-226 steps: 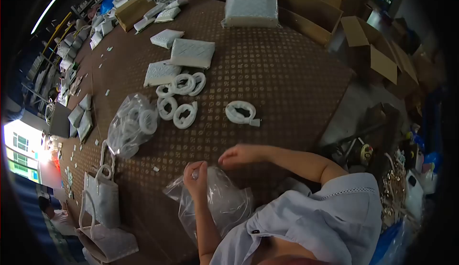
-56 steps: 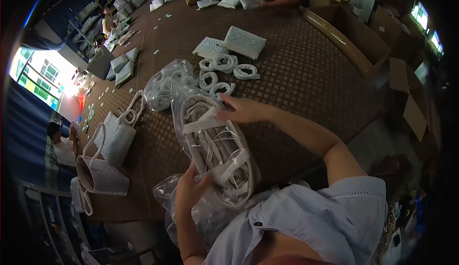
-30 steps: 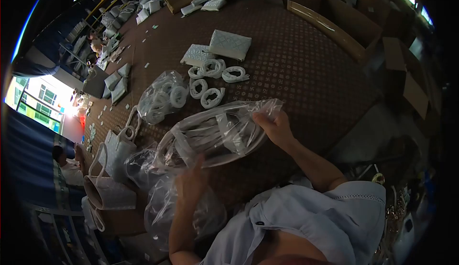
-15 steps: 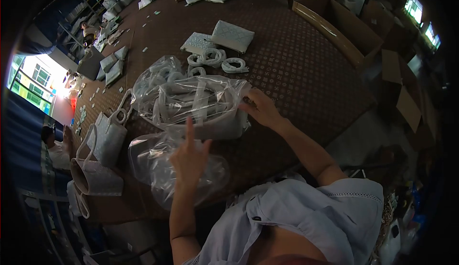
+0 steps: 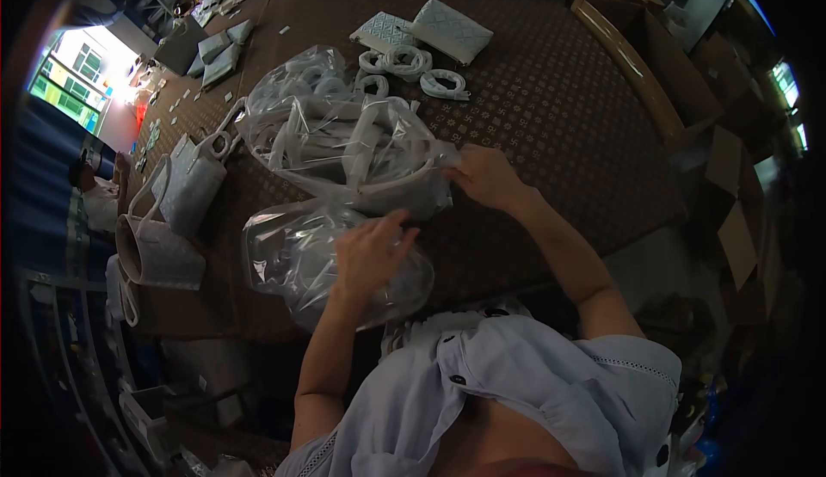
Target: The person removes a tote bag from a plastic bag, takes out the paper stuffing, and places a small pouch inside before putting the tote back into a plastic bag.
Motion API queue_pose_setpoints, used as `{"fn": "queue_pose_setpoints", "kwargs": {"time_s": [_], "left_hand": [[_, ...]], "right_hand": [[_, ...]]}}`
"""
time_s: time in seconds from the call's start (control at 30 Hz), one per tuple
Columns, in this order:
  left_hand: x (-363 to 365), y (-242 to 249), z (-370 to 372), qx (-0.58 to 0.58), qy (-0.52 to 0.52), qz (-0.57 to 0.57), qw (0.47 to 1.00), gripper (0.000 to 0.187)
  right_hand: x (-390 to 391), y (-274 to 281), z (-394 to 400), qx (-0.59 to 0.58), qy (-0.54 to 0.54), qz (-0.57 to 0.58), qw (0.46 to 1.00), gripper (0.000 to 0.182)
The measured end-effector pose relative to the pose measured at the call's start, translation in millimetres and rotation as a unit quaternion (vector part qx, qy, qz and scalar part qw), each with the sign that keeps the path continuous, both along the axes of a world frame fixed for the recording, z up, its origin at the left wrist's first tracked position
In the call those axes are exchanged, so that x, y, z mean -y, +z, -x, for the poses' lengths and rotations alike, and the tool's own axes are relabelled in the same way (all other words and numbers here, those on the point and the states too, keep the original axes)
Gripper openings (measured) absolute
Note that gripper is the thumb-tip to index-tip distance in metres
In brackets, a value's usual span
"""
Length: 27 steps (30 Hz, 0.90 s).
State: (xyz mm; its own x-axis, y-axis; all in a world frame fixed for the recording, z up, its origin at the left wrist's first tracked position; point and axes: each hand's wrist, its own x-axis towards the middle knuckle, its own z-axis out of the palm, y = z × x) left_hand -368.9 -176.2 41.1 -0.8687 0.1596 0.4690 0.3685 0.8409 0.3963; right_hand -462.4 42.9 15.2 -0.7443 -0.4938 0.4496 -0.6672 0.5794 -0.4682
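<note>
A light grey handbag wrapped in clear plastic [image 5: 344, 146] lies on the brown patterned table. My right hand [image 5: 486, 176] pinches the plastic at the bag's right end. My left hand [image 5: 372, 252] is over the bag's near edge, fingers bent and apart, above a second sheet of clear plastic [image 5: 301, 240]. Whether its fingertips touch the plastic is hard to tell. Behind the wrapped bag lie coiled white straps [image 5: 443, 85] and two quilted pouches [image 5: 452, 31].
Grey tote bags with handles [image 5: 163, 249] stand at the table's left edge. An open cardboard box [image 5: 624, 64] is at the back right, with more cartons [image 5: 736, 219] beyond the right edge. Another person [image 5: 99, 193] is at the far left.
The view has shifted, so the table items appear higher. My left hand's extended index finger has bent, and my right hand's fingers have closed on the plastic.
</note>
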Motion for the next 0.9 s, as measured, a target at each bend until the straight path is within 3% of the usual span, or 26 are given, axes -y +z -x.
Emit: {"fn": "queue_pose_setpoints", "kwargs": {"time_s": [0.07, 0.13, 0.2, 0.27, 0.3, 0.37, 0.47, 0.6, 0.67, 0.9], "left_hand": [[-5.9, -16.0, -3.8, 0.069, -0.025, 0.055, 0.996, 0.022], [0.4, -28.0, 1.8, 0.059, -0.003, 0.032, 0.998, 0.021], [2.0, -27.5, 0.0, 0.052, 0.026, 0.009, 0.998, 0.02], [-0.9, -20.5, -4.8, 0.088, 0.119, 0.038, 0.988, 0.024], [-9.1, -15.8, -8.7, 0.089, 0.129, 0.038, 0.987, 0.024], [-38.2, -12.8, -20.4, 0.16, 0.05, 0.034, 0.985, 0.026], [-54.3, -15.7, -2.7, 0.25, 0.116, 0.031, 0.961, 0.027], [-57.9, -30.2, 0.6, 0.214, 0.138, 0.008, 0.967, 0.024], [-51.4, -33.9, 3.5, 0.147, 0.076, 0.013, 0.986, 0.018], [-39.5, -21.8, 6.9, 0.164, -0.003, -0.007, 0.986, 0.009]], "right_hand": [[8.7, 1.9, -8.8, -0.011, 0.057, -0.025, 0.998, 0.02], [15.0, 3.6, -17.0, -0.019, 0.137, -0.009, 0.99, 0.023], [8.5, -0.9, -10.0, 0.014, 0.132, 0.007, 0.991, 0.023], [4.7, -5.0, -5.6, 0.044, 0.128, 0.023, 0.991, 0.024], [4.9, -6.2, -3.9, 0.033, 0.135, 0.023, 0.99, 0.025], [7.5, -6.8, -6.8, 0.029, 0.151, 0.019, 0.988, 0.025], [18.2, -5.7, -9.9, 0.075, 0.181, 0.06, 0.979, 0.026], [22.2, -19.6, -1.0, 0.091, 0.229, 0.115, 0.962, 0.029], [23.4, -20.4, 1.7, 0.09, 0.261, 0.142, 0.95, 0.029], [4.3, 2.6, 13.1, 0.03, 0.278, 0.022, 0.96, 0.027]]}}
